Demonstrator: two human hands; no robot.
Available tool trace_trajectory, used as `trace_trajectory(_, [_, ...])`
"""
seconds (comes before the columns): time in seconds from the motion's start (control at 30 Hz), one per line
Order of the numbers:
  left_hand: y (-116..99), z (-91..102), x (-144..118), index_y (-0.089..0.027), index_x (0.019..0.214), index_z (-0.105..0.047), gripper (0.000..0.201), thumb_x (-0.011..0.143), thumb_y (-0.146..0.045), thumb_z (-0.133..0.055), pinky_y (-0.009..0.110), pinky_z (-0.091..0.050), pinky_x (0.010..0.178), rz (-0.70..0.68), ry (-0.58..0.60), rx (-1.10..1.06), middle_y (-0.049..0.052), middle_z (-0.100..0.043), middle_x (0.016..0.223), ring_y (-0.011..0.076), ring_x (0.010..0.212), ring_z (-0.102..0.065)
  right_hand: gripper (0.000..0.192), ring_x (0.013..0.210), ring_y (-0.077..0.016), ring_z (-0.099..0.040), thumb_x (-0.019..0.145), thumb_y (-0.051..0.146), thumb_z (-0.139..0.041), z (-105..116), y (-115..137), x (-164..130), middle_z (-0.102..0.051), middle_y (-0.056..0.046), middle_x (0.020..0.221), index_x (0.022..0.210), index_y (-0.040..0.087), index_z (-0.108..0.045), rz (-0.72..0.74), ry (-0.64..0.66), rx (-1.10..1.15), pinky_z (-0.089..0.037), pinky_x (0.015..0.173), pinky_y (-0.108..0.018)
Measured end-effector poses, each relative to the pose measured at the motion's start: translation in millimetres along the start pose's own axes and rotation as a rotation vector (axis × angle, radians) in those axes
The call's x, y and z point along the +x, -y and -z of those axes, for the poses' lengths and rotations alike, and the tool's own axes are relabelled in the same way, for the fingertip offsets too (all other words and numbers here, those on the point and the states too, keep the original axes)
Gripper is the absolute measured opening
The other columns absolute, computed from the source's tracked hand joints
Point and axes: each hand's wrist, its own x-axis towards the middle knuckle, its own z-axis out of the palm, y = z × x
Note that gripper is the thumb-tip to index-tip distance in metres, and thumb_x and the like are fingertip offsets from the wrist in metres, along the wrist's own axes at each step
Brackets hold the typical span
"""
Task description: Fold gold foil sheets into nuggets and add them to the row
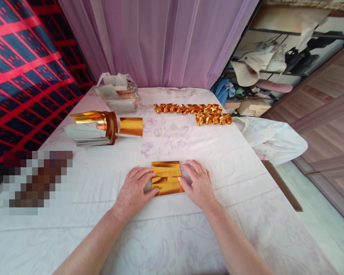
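A folded sheet of gold foil paper (166, 177) lies flat on the white floral tablecloth (172, 229) near me. My left hand (134, 189) presses on its left edge, fingers bent over the paper. My right hand (196, 183) rests on its right edge, fingers pointing left. Both hands pinch the sheet between them against the table.
A stack of gold foil sheets (94, 128) with curled top leaves sits at the left, one loose sheet (131, 126) beside it. A plastic bag of sheets (119, 93) lies at the back. Several folded gold pieces (193, 111) form rows at back right. The table edge (281, 187) drops off at right.
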Motion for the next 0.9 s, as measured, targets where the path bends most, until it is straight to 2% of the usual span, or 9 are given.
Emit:
trace_trajectory(0.17, [1.0,-1.0,-1.2,-0.022,0.110,-0.066,0.033,0.078,-0.027,-0.073,0.051,-0.044,0.102,-0.006,0.009,0.019,0.008,-0.066,0.122,0.0282,0.113,-0.058,0.032,0.130,-0.0326,-0.046,0.084,0.028,-0.059,-2.7,-1.4,-0.6,-0.058,-0.010,0.133,0.115,0.024,-0.065,0.011,0.034,-0.005,-0.040,0.098,-0.050])
trace_trajectory(0.43, [-0.1,-1.6,-2.4,-0.021,0.110,-0.068,0.033,0.078,-0.026,-0.071,0.051,-0.046,0.102,0.003,-0.003,0.058,0.010,-0.062,0.128,0.0301,0.116,-0.055,0.016,0.128,-0.0279,-0.050,0.081,0.024,-0.060,-3.8,-1.1,5.3,-0.065,-0.007,0.125,0.096,0.025,-0.067,-0.053,0.009,0.186,-0.040,0.099,-0.046])
trace_trajectory(0.57, [-1.3,-1.9,-4.3,-0.021,0.109,-0.069,0.032,0.077,-0.028,-0.072,0.051,-0.046,0.103,0.021,-0.018,0.092,0.012,-0.054,0.140,0.0335,0.126,-0.051,0.010,0.120,-0.0270,-0.056,0.081,0.024,-0.061,-4.0,-0.5,8.5,-0.071,-0.005,0.111,0.090,0.025,-0.065,-0.059,-0.006,0.280,-0.041,0.098,-0.046])
trace_trajectory(0.67, [-0.5,-2.5,-5.0,-0.022,0.109,-0.070,0.033,0.078,-0.030,-0.072,0.053,-0.045,0.104,0.022,-0.015,0.112,0.013,-0.050,0.146,0.0349,0.131,-0.048,0.013,0.106,-0.0249,-0.064,0.080,0.022,-0.061,-4.1,0.0,9.4,-0.073,-0.003,0.100,0.092,0.025,-0.064,-0.059,-0.015,0.318,-0.043,0.095,-0.044])
trace_trajectory(0.77, [0.8,-2.9,-4.4,-0.022,0.111,-0.068,0.034,0.079,-0.031,-0.071,0.055,-0.042,0.107,0.006,0.016,0.120,0.012,-0.056,0.141,0.0336,0.130,-0.050,0.018,0.093,-0.0226,-0.067,0.078,0.022,-0.060,-4.2,0.1,9.3,-0.073,-0.003,0.094,0.096,0.025,-0.064,-0.084,-0.019,0.334,-0.046,0.090,-0.042])
trace_trajectory(0.9, [1.7,-2.9,-3.4,-0.022,0.115,-0.067,0.036,0.080,-0.032,-0.070,0.058,-0.038,0.108,0.004,0.048,0.119,0.010,-0.063,0.134,0.0327,0.128,-0.053,0.026,0.091,-0.0221,-0.067,0.077,0.023,-0.061,-3.0,-0.4,9.1,-0.072,-0.002,0.088,0.103,0.025,-0.064,-0.108,-0.018,0.363,-0.047,0.090,-0.041])
